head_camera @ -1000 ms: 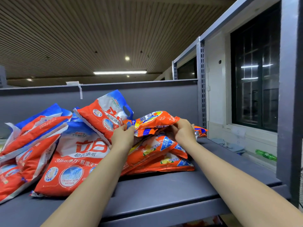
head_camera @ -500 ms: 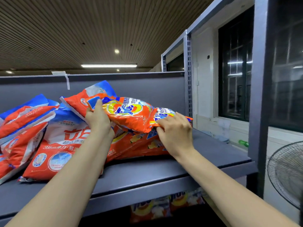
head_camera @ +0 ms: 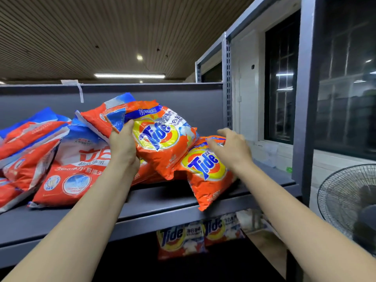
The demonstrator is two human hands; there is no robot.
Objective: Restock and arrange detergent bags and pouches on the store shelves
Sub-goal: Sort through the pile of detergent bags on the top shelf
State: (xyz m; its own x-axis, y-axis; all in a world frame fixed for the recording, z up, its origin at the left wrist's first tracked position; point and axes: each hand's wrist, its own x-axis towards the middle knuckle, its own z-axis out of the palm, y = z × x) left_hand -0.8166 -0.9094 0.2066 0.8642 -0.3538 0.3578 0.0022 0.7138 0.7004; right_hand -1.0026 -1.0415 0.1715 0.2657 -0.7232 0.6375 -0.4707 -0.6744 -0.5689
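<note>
On the grey shelf [head_camera: 162, 202], right of the heap of red-and-blue detergent bags [head_camera: 67, 169], the Tide pile has come apart since half a second ago. Then both hands pressed on one orange bag lying flat on the stack; now the left hand [head_camera: 124, 147] has that upper Tide bag [head_camera: 160, 139] tipped up on edge, label toward the camera, fingers and thumb curled round its left side near the top seal. The right hand [head_camera: 230, 147] has let go: fingers spread, loose, hovering just above or brushing the top of a second Tide bag [head_camera: 207, 169], holding nothing as far as I can tell.

That second bag has slid forward; its bottom corner now hangs past the shelf's front lip. Judgement: bags are being stood face-out, and the lower one needs catching or pushing back next or it may drop.

Upper bag: long axis runs from upper left to lower right, top seal up-left by the left thumb, bottom corner pointing down-right onto the second bag. Second bag: long axis steep, top up-right under the right hand, bottom down toward the shelf edge, logo facing out and tilted.

More Tide bags [head_camera: 199, 233] stand on the lower shelf below. A fan [head_camera: 345, 200] is at right.
</note>
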